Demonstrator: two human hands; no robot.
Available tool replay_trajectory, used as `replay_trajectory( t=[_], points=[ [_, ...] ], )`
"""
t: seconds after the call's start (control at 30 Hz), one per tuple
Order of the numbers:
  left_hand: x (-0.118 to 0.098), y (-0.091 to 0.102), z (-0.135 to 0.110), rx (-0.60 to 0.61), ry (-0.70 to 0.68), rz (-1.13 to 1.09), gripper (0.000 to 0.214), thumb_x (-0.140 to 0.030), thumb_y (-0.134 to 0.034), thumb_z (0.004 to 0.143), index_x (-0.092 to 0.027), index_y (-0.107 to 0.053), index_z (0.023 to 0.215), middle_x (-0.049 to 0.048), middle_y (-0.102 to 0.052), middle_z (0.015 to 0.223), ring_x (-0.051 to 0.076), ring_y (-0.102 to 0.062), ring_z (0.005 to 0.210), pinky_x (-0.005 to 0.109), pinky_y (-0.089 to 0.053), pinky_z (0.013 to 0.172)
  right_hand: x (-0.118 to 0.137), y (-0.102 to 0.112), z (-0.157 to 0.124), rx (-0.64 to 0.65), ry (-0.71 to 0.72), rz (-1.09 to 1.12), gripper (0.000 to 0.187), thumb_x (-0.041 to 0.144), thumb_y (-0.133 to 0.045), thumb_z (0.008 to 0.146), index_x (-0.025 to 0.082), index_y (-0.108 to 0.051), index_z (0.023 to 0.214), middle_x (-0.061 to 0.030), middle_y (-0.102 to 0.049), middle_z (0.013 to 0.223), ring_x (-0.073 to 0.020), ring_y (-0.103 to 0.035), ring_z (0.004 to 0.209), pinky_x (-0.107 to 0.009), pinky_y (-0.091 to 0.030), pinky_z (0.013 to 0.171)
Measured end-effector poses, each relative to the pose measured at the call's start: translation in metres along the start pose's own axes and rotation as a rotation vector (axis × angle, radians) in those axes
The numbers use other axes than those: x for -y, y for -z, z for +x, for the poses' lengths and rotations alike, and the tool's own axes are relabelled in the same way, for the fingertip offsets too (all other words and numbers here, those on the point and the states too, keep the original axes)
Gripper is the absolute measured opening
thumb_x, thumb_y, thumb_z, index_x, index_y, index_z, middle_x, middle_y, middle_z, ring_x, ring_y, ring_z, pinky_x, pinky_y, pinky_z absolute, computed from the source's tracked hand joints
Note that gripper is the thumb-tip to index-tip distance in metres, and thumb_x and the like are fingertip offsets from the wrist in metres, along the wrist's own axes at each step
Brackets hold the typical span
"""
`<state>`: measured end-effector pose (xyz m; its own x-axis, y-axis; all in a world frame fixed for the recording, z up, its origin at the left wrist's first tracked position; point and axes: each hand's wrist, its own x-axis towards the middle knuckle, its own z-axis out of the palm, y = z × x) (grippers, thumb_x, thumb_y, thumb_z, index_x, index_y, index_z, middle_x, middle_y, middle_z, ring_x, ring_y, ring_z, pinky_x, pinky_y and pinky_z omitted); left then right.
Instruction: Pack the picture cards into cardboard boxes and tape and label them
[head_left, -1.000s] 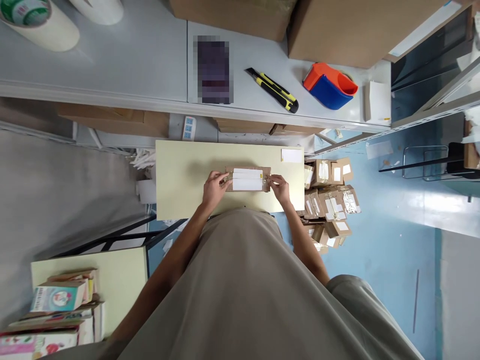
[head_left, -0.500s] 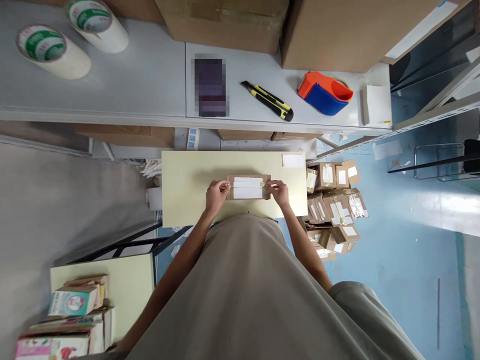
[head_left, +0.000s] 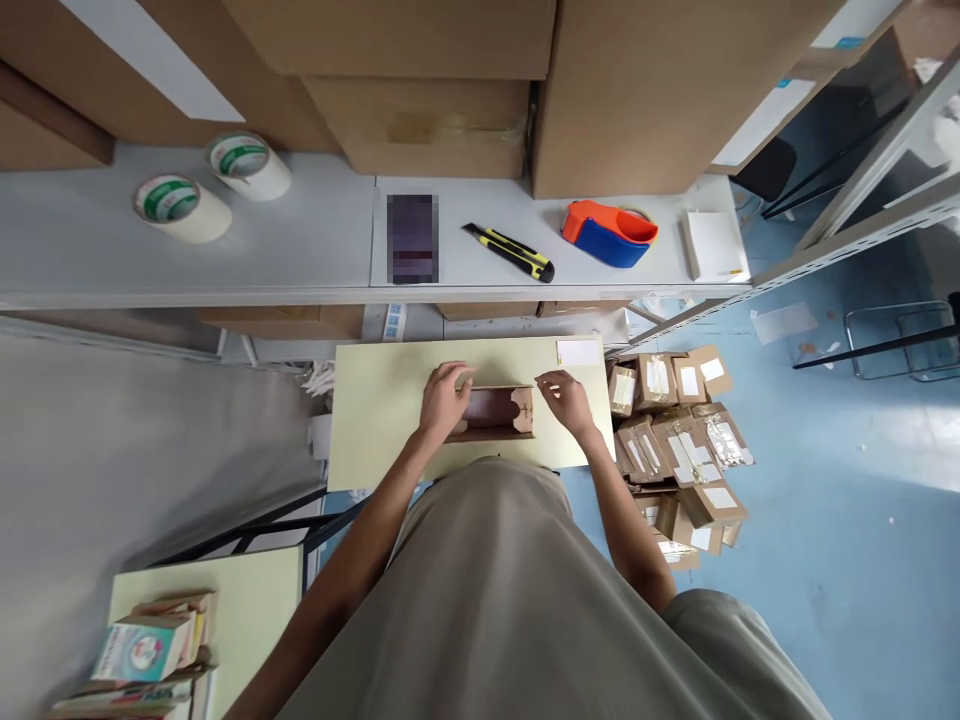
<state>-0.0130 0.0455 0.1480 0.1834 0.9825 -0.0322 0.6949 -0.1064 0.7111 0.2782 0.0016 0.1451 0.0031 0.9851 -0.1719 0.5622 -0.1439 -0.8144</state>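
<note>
A small cardboard box (head_left: 491,434) lies on the pale yellow table with its top open and its dark inside showing. One of its end flaps (head_left: 523,411) stands at the right end. My left hand (head_left: 442,402) is at the box's left end and covers that corner; its fingers are curved, with a gap between thumb and forefinger. Whether it touches the cardboard I cannot tell. Just past the box's upper right corner, my right hand (head_left: 568,402) hovers with bent fingers apart and nothing visible in them.
A white label (head_left: 578,352) lies on the table (head_left: 375,430). On the shelf (head_left: 300,250) are a utility knife (head_left: 511,254), an orange and blue tape dispenser (head_left: 609,236), tape rolls (head_left: 193,214) and large cartons (head_left: 442,125). Several labelled parcels (head_left: 682,445) are piled at the right.
The box has gone from showing its white-labelled face to showing an open inside. Both hands, earlier pinching at its ends, have loosened. The camera view has tilted upward.
</note>
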Motion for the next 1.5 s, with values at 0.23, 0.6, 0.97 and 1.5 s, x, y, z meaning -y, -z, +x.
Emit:
replay_trajectory(
  t=[0.23,0.6,0.97,1.5],
  points=[
    [-0.115,0.010,0.084,-0.143,-0.315,-0.144,0.024,-0.023,-0.059,0.109,-0.024,-0.078,0.124,0.0070,-0.085,0.127,0.026,-0.078,0.124,0.044,-0.061,0.116,0.070,0.113,0.057,-0.397,0.366,-0.218,0.033,0.040,-0.055,0.117,0.025,-0.075,0.138,-0.0145,-0.076,0.139,-0.0335,-0.073,0.134,-0.052,-0.061,0.118],
    [-0.217,0.011,0.136,-0.280,-0.567,-0.181,0.022,-0.027,-0.059,0.115,-0.022,-0.079,0.123,0.0061,-0.084,0.119,0.022,-0.079,0.114,0.037,-0.061,0.108,0.062,0.166,0.193,-0.429,0.367,-0.527,0.041,0.035,-0.055,0.113,0.011,-0.058,0.147,-0.0260,-0.070,0.141,-0.0416,-0.062,0.143,-0.072,-0.047,0.124],
    [-0.164,-0.025,0.065,-0.258,-0.342,-0.392,0.020,-0.026,-0.062,0.111,-0.023,-0.078,0.122,0.0070,-0.087,0.115,0.023,-0.083,0.111,0.039,-0.063,0.108,0.048,0.131,0.128,-0.475,0.341,-0.388,0.037,0.044,-0.048,0.117,0.022,-0.052,0.146,-0.0205,-0.071,0.136,-0.0396,-0.069,0.135,-0.069,-0.051,0.121],
    [-0.092,0.008,-0.073,-0.243,0.011,-0.860,0.034,-0.055,-0.078,0.103,-0.023,-0.070,0.113,0.0071,-0.082,0.110,0.022,-0.083,0.104,0.035,-0.068,0.097,0.124,-0.009,-0.037,-0.014,0.191,0.255,0.054,0.075,-0.069,0.104,0.028,-0.054,0.123,-0.0061,-0.074,0.113,-0.0226,-0.072,0.100,-0.038,-0.064,0.093]
  ],
)
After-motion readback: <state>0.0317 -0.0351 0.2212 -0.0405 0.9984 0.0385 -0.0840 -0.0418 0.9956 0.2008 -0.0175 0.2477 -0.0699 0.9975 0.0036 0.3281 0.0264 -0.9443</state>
